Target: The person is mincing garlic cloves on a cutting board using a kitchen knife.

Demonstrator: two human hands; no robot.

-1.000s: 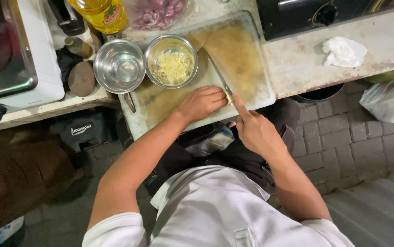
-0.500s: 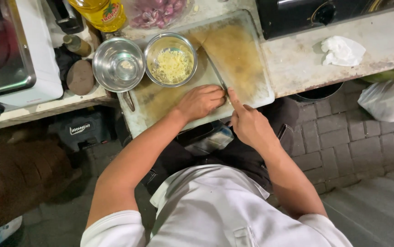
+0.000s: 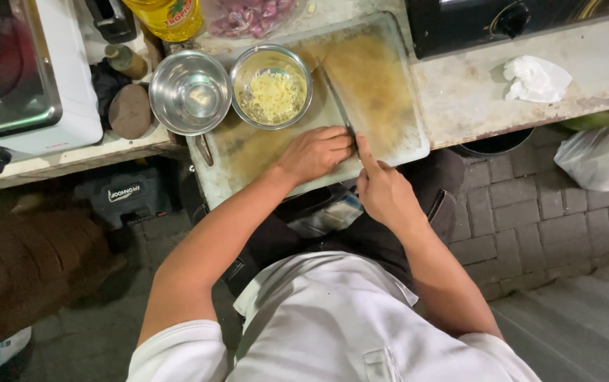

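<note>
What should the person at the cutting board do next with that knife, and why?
Probably bring the knife down for another thin cut. The right hand grips its handle with the blade lying along the cutting board, and the left hand is curled right beside the blade, seemingly pinning something hidden beneath it. The bowl of chopped yellowish bits suggests more mincing.

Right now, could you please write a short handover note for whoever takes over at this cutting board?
Left hand: curled, knuckles down on the cutting board, pinning a small item hidden under the fingers.
Right hand: grips the knife, blade beside the left fingers.
Behind the board: a steel bowl of chopped pale bits, and an empty steel bowl to its left.
Done: one bowl holds chopped pieces.
Left: the piece under the left hand; amount unclear.
</note>
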